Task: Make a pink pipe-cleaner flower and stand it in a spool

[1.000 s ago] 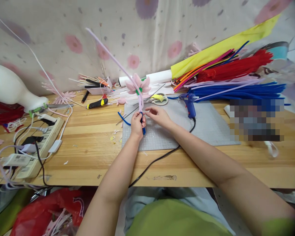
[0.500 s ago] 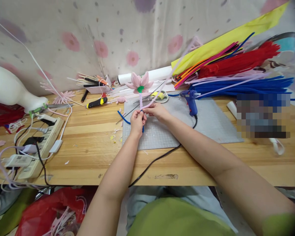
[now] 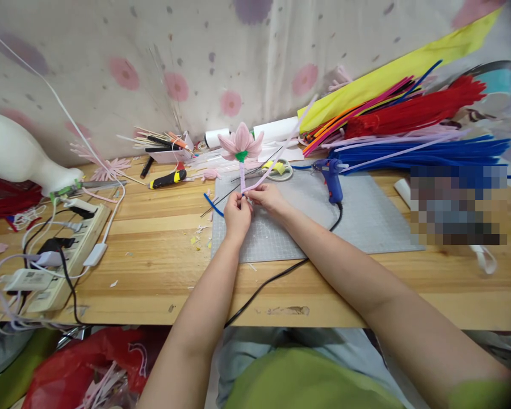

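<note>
A pink pipe-cleaner flower (image 3: 241, 142) with a green base stands upright above my hands, its stem wrapped in lilac. My left hand (image 3: 238, 213) is closed round the lower stem. Close against it, my right hand (image 3: 266, 196) pinches a lilac pipe cleaner (image 3: 286, 146), whose free end slants up to the right. It meets the stem just above my fingertips. A blue pipe cleaner (image 3: 213, 204) shows to the left of my left hand; whether it joins the stem is hidden by the fingers.
A grey cutting mat (image 3: 366, 221) lies under my hands, with a blue glue gun (image 3: 331, 180) and scissors (image 3: 286, 170) on it. Bundles of blue (image 3: 426, 152) and red pipe cleaners (image 3: 417, 108) lie at the right. A yellow-black cutter (image 3: 168, 179) and power strip (image 3: 74, 255) sit left.
The flower has turned slightly and shifted a little left. The lilac pipe cleaner's free part has become shorter and its end lower. Both hands stay together at the stem.
</note>
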`<state>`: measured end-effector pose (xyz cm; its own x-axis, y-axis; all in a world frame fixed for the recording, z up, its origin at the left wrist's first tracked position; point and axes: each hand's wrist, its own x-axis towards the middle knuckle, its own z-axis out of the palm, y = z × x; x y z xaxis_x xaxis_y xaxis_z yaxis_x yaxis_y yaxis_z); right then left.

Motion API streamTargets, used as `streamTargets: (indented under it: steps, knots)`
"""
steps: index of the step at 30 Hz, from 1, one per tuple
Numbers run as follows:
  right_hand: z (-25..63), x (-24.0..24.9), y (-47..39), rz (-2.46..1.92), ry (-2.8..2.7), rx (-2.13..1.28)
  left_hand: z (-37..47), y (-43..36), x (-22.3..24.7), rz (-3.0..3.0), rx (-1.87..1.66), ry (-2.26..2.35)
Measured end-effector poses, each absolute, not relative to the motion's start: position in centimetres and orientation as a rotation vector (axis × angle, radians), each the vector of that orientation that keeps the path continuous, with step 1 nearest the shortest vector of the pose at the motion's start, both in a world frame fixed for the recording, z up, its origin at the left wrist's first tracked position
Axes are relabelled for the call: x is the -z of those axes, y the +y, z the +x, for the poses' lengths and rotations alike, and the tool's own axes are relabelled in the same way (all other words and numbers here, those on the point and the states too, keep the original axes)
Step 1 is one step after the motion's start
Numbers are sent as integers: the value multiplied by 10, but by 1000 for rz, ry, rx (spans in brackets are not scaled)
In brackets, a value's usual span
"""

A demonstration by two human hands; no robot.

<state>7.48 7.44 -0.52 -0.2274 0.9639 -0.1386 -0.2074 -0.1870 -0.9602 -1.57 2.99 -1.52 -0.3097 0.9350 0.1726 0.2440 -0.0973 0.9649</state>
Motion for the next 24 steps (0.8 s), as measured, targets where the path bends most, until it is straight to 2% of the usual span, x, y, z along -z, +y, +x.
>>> streamTargets:
  steps: [11,16,19,21,24]
  knots:
    - [64,7,70,-1052,-1044,-1485,-6,18,1,1700,-1280,2007]
    - [64,2,67,-1049,-1058,-1477,-4,18,1,1663,-1302,2022]
    - [74,-8,64,-1113,-1310,-1512,-6,20,7,1548,-1414,1941]
    - [85,-19,62,-1223,-1607,-1317,-8,22,10,1458,-1480,1859]
    - [101,-34,59,-1266,-1914,-608,-9,25,13,1316,-1563,1694]
